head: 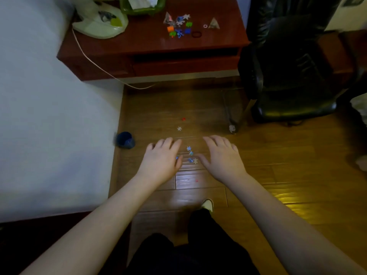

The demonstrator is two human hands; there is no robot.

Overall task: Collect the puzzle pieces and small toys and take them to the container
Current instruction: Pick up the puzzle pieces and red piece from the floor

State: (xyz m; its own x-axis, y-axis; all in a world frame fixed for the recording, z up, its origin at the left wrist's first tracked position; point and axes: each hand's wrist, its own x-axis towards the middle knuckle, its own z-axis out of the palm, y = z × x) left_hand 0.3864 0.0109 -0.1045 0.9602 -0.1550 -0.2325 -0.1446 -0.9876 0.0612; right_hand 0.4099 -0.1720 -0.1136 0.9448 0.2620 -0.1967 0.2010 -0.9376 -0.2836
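Small puzzle pieces lie scattered on the wooden floor: a blue and white cluster between my hands, a white piece and a red piece farther off, and a tiny red one nearer me. My left hand and my right hand reach down, palms down and fingers spread, on either side of the cluster. A blue piece peeks out at my left thumb. A dark blue container stands on the floor left of my left hand. More coloured pieces and small toys sit on the red-brown nightstand.
A white bed fills the left side. A black leather chair stands at the right, its caster near the pieces. A white lamp base with a cord and a green tissue box sit on the nightstand. My foot is below.
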